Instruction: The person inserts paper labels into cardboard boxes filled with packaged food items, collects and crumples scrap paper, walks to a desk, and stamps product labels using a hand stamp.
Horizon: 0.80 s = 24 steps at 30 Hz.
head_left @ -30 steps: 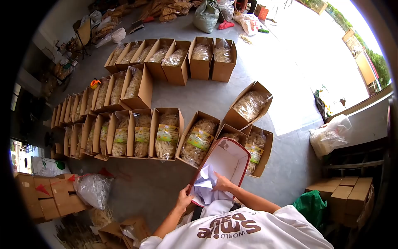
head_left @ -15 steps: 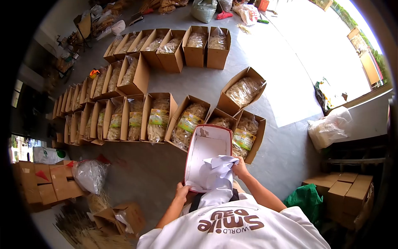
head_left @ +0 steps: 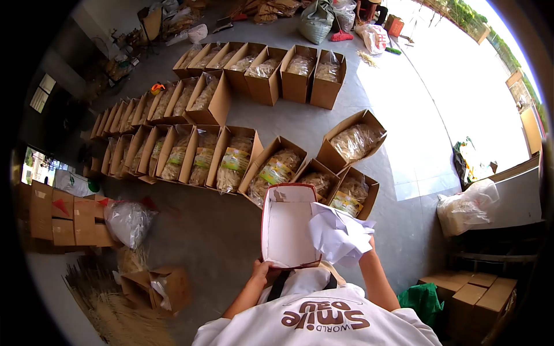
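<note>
My left hand [head_left: 261, 271] grips the near left corner of a shallow open box [head_left: 285, 228] with a white inside and a red rim. The inside of this box shows bare, with a brownish patch on its far wall. To its right, my right hand [head_left: 370, 244] holds crumpled white paper [head_left: 340, 233], which hides most of the fingers. The paper overlaps the box's right edge. Just beyond stand open cartons, among them one with a bagged, green-labelled product [head_left: 277, 171] and another carton [head_left: 349, 202] partly behind the paper.
Rows of open cartons [head_left: 208, 106] with clear bags cover the floor ahead and left. One carton [head_left: 353, 138] stands apart on the right. Stacked boxes [head_left: 479, 300] and a green bag [head_left: 424, 303] lie near my right side. White sacks [head_left: 470, 207] lean by the right wall.
My right hand has drawn the crumpled white paper out of the box and moved it right. My left hand still holds the box. The view has shifted slightly.
</note>
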{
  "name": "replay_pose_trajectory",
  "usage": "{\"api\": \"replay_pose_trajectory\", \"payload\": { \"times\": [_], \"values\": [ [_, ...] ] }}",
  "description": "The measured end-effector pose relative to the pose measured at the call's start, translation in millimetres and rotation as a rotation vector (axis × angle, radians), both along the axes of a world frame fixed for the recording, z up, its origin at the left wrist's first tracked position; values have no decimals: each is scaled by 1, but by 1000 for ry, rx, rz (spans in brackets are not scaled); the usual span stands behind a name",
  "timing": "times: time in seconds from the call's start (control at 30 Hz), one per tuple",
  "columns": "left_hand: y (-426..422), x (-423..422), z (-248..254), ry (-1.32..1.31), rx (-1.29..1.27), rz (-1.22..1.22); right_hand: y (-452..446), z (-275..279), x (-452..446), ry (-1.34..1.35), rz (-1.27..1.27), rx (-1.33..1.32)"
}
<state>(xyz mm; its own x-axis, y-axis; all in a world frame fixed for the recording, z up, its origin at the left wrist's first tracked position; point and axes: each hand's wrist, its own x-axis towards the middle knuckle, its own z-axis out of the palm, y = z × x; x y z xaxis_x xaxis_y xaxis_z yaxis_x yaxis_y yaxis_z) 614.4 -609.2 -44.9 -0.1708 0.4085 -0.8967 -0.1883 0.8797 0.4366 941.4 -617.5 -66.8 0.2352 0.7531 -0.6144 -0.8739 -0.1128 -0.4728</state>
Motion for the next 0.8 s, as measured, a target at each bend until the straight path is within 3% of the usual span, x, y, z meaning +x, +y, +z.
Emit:
{"api": "replay_pose_trajectory", "payload": {
  "times": [0.13, 0.23, 0.3, 0.37, 0.4, 0.47, 0.57, 0.6, 0.8],
  "values": [
    [-4, -5, -38, 55, -13, 4, -13, -10, 2, 118, 59, -33],
    [3, 3, -11, 0, -18, 17, -29, -39, 14, 252, 74, 1],
    [0, 0, -24, -15, 15, 14, -32, -39, 19, 277, 81, -5],
    [4, 9, 7, 77, 1, 37, -37, -38, 27, 154, 60, 10],
    [2, 3, -1, 86, 6, 51, -38, -41, 33, 163, 73, 15],
    [-6, -6, -26, -112, -34, 51, -48, -52, 53, -75, 53, -1],
    [-15, -10, -28, -176, -32, 71, -64, -61, 74, -197, 29, -86],
    [-18, -11, -29, -175, -33, 75, -66, -60, 80, -76, 25, -113],
    [-29, -15, -38, -209, -87, 129, -66, -47, 61, -60, -57, -164]
  ]
}}
